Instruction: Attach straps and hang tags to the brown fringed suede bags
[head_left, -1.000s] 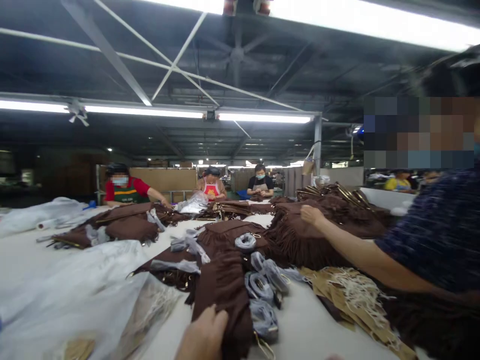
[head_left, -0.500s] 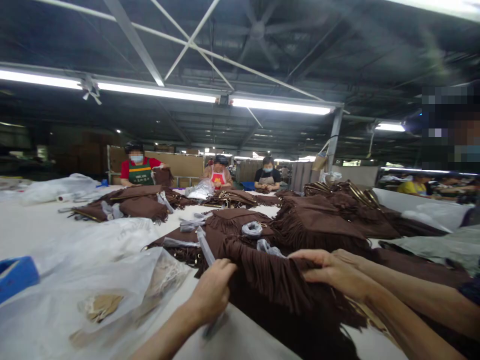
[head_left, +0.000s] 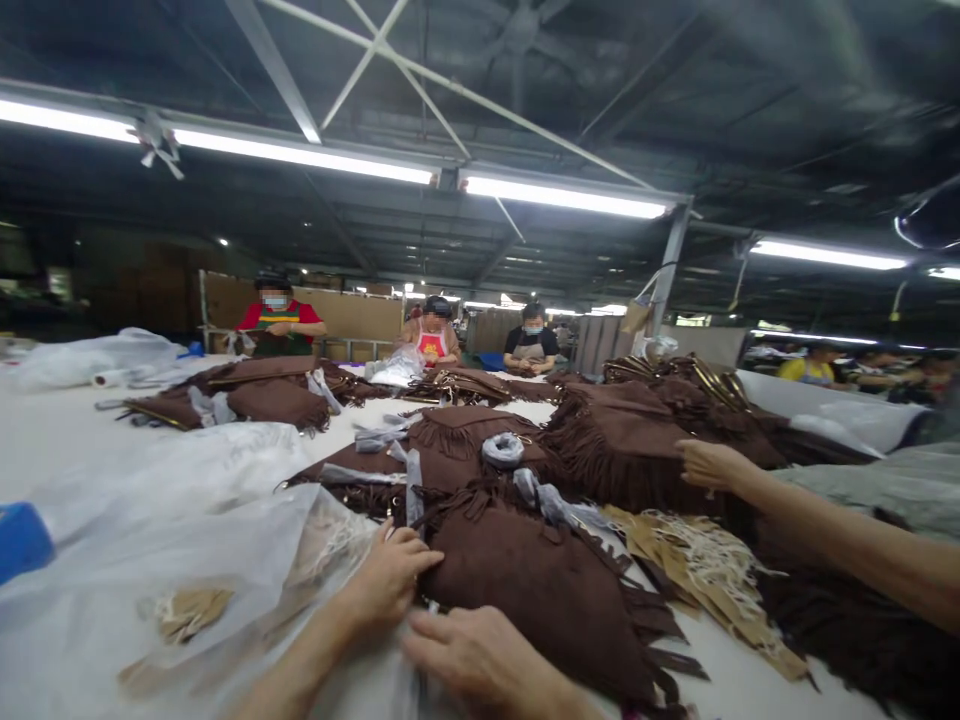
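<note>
A dark brown fringed bag (head_left: 532, 580) lies on the white table in front of me, its plain side up and fringe sticking out at the right. My left hand (head_left: 386, 580) is closed at the bag's left edge, fingertips on the brown material beside a small metal piece. Close to it, my right hand (head_left: 480, 655) is at the lower left edge, fingers bent and slightly blurred; their grip on the bag is unclear. A grey plastic-wrapped strip (head_left: 414, 485) stands out behind my left hand. Part of the bag's near edge is hidden by my right hand.
Brown fringed bags (head_left: 622, 430) are piled behind, with a grey wrapped coil (head_left: 502, 450) among them. Another person's hand (head_left: 712, 468) reaches in from the right above tan tags with strings (head_left: 705, 560). Clear plastic sheeting (head_left: 247, 510) covers the left; several people sit across.
The bag has been laid down flatter, its fringe no longer draped toward me. My right hand has moved left and nearer, beside my left hand. The other person's hand now shows apart at right.
</note>
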